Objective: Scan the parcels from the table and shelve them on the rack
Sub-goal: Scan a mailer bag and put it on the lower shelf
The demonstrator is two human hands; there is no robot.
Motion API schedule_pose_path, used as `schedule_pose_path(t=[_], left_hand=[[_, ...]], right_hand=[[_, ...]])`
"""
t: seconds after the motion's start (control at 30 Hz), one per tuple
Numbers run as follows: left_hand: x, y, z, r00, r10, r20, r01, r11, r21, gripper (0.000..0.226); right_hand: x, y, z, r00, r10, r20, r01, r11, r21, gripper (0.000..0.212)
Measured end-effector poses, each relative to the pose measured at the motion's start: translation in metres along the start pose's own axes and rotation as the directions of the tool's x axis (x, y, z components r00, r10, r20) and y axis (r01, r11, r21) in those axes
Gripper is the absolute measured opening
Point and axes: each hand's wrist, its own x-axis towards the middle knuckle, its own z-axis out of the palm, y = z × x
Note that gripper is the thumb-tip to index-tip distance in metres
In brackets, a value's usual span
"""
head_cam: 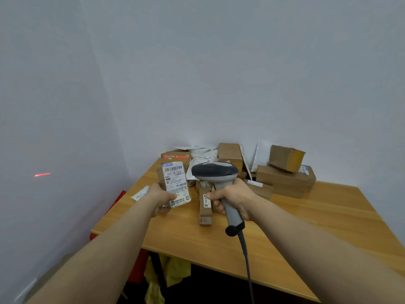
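Oddly, a red laser line [42, 174] sits on the wall at left of frame, so I judge the beam misses the label. The left hand [161, 199] pinches a small parcel [175, 183] upright above the table [306, 220], label facing the camera, reading "501E"; smaller print is illegible. Just right, the scanner [215, 172] head sits beside it, the right hand [235, 198] wrapped round the grip. More parcels [282, 178] pile at the back; no rack shows.

Parcels [282, 178] heap behind; table [306, 229] front seemingly passable.
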Motion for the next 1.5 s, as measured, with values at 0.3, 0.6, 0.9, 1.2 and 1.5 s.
schedule_pose_path(t=[0.3,0.6,0.9,1.2,1.5], left_hand=[[0.003,0.000,-0.009,1.000,-0.002,0.005,0.002,1.000,-0.006,0.029],[0.012,-0.005,-0.018,1.000,-0.014,0.021,0.014,1.000,-0.006,0.034],[0.003,-0.013,-0.034,0.995,-0.012,0.102,0.012,1.000,0.000,0.033],[-0.121,-0.045,-0.064,0.989,0.055,0.139,-0.039,0.993,-0.113,0.032],[-0.314,-0.130,-0.094,0.993,0.071,0.092,-0.032,0.930,-0.365,0.029]], right_hand=[[0.004,-0.004,0.011,1.000,0.019,0.010,-0.019,1.000,-0.016,0.018],[0.006,-0.003,0.020,1.000,0.017,-0.017,-0.016,1.000,0.009,0.017],[0.003,0.008,0.033,0.994,0.012,-0.111,0.000,0.995,0.102,0.032],[-0.052,0.039,0.051,0.987,-0.082,-0.138,0.093,0.993,0.073,0.030],[-0.182,0.079,0.125,0.969,-0.164,0.185,0.120,0.966,0.229,0.032]])
